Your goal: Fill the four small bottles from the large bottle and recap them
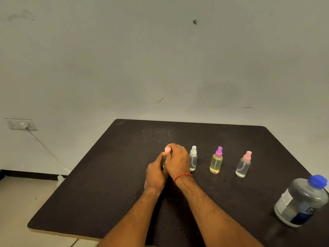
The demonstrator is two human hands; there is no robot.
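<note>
Table (110,184): dark, matte top, set against a pale wall (160,59); bears all items listed below.

Small bottle with pink cap (167,154): leftmost of a row of four, upright on the table near its middle. Body largely hidden by both hands; only the pink cap and a sliver of clear body show. Fill level cannot be told.

Left hand (155,172): closed around the lower body of this bottle, thumb up along its side.

Right hand (177,161): closed over the bottle's neck and cap from the right, fingers curled round the top. Red thread band (183,177) on the wrist.

Small bottle with white cap (193,160): clear, upright, just beside the right hand, capped.

Yellow bottle with purple cap (216,161): upright, capped, next to the right, standing apart.

Clear bottle with pink cap (243,165): upright, capped, rightmost of the row; some liquid at the bottom.

Large bottle (300,202): clear, blue cap on, labelled, upright at the table's right edge, well apart from the row.

Wall socket (23,124): at left, white cable hanging from it.
</note>
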